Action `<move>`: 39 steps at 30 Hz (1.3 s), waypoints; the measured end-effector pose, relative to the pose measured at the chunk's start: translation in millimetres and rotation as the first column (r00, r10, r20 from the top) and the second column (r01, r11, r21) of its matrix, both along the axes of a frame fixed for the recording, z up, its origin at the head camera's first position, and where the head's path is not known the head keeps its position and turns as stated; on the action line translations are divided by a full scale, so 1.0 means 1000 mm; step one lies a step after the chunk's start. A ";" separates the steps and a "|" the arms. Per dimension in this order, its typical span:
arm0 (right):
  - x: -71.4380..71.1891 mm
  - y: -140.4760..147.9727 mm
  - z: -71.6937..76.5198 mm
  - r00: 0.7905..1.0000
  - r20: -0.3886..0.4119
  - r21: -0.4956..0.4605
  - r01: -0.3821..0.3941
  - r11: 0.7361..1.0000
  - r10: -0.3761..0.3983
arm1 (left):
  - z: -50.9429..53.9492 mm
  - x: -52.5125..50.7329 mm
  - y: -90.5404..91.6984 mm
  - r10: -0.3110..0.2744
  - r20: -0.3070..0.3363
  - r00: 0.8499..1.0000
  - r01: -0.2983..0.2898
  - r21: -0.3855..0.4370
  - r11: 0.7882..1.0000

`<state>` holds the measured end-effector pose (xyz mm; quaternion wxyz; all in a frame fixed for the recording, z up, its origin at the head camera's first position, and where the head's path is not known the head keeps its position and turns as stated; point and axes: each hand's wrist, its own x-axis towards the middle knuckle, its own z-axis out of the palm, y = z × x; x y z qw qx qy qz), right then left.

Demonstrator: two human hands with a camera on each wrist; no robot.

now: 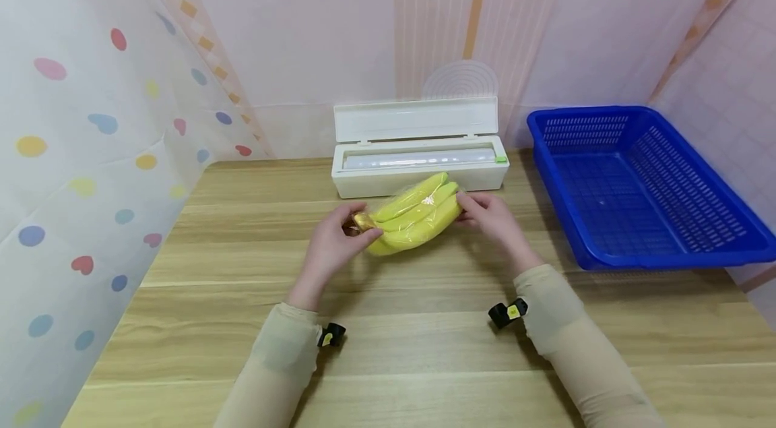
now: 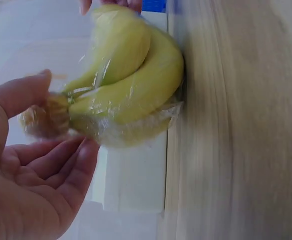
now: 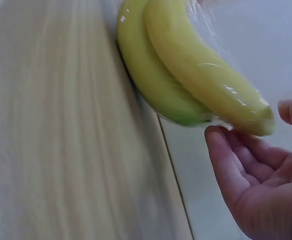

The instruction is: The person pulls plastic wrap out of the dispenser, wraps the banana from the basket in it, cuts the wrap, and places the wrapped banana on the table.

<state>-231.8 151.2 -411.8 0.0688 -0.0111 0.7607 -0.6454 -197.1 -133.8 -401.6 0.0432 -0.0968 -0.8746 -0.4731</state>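
A bunch of bananas [image 1: 418, 216] wrapped in clear plastic film is held up between both hands, over the wooden table. My left hand [image 1: 337, 240] grips the brown stem end, thumb on one side and fingers on the other; the left wrist view shows the stem [image 2: 48, 115] between them. At the tips, my right hand [image 1: 492, 219] holds the bunch, with fingertips against the banana ends [image 3: 258, 120] in the right wrist view. Wrinkled film [image 2: 146, 125] clings around the fruit. Just behind the bananas stands an open white cling film box [image 1: 418, 178] with a roll [image 1: 418, 158] inside.
To the right, a blue plastic basket [image 1: 582, 226] with slotted walls sits on the wooden table [image 1: 394, 347]. The box's raised lid [image 1: 418, 119] leans near the patterned back cloth [image 1: 303, 30]. Spotted cloth [image 1: 91, 145] hangs along the left side.
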 end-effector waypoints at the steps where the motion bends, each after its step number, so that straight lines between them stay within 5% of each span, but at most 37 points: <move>1: 0.000 0.003 0.001 1.000 0.004 0.006 0.003 1.000 -0.003 | 0.000 0.000 -0.001 -0.006 0.002 1.000 0.006 0.011 1.000; 13: -0.017 0.009 0.010 0.996 -0.067 0.197 -0.038 0.980 0.052 | 0.007 0.000 -0.007 -0.017 0.036 0.999 0.016 0.010 1.000; 22: -0.018 0.007 0.013 0.985 -0.130 0.309 -0.070 0.949 0.115 | 0.005 -0.002 0.001 -0.036 0.104 0.994 0.021 0.144 0.989; 31: -0.001 0.015 0.007 0.944 -0.271 0.340 -0.088 0.936 0.188 | 0.004 -0.003 0.000 0.011 -0.036 0.999 -0.009 0.070 0.998; 35: 0.005 0.018 0.001 0.929 -0.282 0.392 -0.118 0.912 0.241 | -0.004 -0.004 0.000 -0.010 -0.096 0.995 0.017 0.072 0.997; 39: 0.008 0.021 -0.006 0.924 -0.285 0.434 -0.114 0.894 0.256 | -0.013 -0.006 0.002 -0.060 -0.081 0.995 0.069 0.112 0.991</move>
